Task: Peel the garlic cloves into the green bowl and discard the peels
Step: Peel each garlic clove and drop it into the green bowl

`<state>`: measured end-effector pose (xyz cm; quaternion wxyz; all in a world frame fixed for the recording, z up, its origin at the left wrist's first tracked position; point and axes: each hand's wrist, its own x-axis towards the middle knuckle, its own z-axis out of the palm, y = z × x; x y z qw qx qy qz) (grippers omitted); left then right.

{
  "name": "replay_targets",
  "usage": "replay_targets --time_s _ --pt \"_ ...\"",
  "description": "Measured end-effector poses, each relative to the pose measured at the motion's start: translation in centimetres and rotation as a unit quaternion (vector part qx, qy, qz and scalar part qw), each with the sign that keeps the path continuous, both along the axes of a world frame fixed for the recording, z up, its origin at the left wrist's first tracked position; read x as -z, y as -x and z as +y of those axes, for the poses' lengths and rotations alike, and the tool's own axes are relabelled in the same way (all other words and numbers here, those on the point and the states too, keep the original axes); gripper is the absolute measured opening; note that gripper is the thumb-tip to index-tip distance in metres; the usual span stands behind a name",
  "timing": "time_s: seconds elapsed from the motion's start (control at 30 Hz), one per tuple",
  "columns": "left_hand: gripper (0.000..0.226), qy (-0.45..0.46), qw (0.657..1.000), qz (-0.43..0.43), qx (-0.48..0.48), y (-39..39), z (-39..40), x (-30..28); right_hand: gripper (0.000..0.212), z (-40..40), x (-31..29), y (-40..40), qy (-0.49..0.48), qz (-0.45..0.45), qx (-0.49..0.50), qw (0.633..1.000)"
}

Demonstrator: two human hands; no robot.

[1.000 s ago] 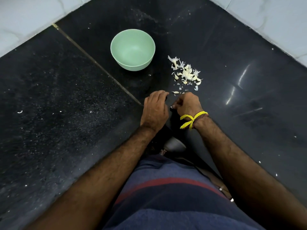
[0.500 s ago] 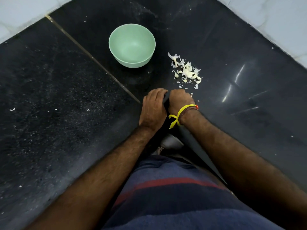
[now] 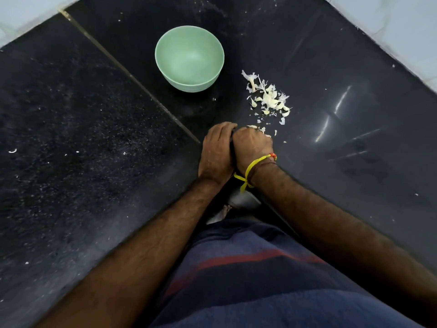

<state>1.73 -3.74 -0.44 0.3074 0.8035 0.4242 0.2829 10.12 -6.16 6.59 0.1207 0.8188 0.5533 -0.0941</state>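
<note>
The empty green bowl (image 3: 189, 58) stands on the black counter, beyond my hands. To its right lies a heap of garlic cloves and papery peels (image 3: 268, 97). My left hand (image 3: 216, 150) and my right hand (image 3: 253, 147) are pressed side by side, knuckles up and fingers curled down toward the counter. A pale garlic clove (image 3: 252, 127) peeks out at the right hand's fingertips, held between both hands and mostly hidden. A yellow thread is tied round my right wrist.
The black stone counter (image 3: 82, 138) has a brass-coloured seam running diagonally from the far left to my hands. White tiled walls edge it at the far left and far right. A grey metal object (image 3: 243, 200) shows below my wrists. Small peel flecks (image 3: 275, 132) lie near my right hand.
My hands, slightly apart a second ago, have closed together. My right hand has turned knuckles-up over the clove that it was pinching.
</note>
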Motion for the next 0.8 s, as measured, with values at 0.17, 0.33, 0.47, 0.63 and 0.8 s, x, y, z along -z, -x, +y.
replay_targets --time_s 0.17,0.33,0.47,0.63,0.8 --pt "0.042 0.02 1.0 0.01 -0.009 -0.2 0.1 -0.8 0.03 -1.1 0.8 0.7 -0.061 -0.081 -0.042 0.994" --pt "0.04 -0.004 1.0 -0.013 -0.007 0.1 -0.4 -1.2 0.006 -1.1 0.3 -4.8 -0.098 0.291 0.181 0.934" --pt "0.023 0.02 0.996 -0.081 0.041 0.4 -0.1 -2.0 0.013 -3.6 -0.6 -6.8 -0.172 0.593 0.37 0.694" --pt "0.019 0.079 0.981 -0.145 0.103 -0.1 -0.2 -4.4 0.011 -5.2 -1.7 -7.5 -0.194 0.721 0.343 0.57" --pt "0.013 0.181 0.966 -0.155 0.104 -0.8 0.1 -6.1 0.008 -5.8 -1.7 -8.1 -0.224 0.751 0.301 0.544"
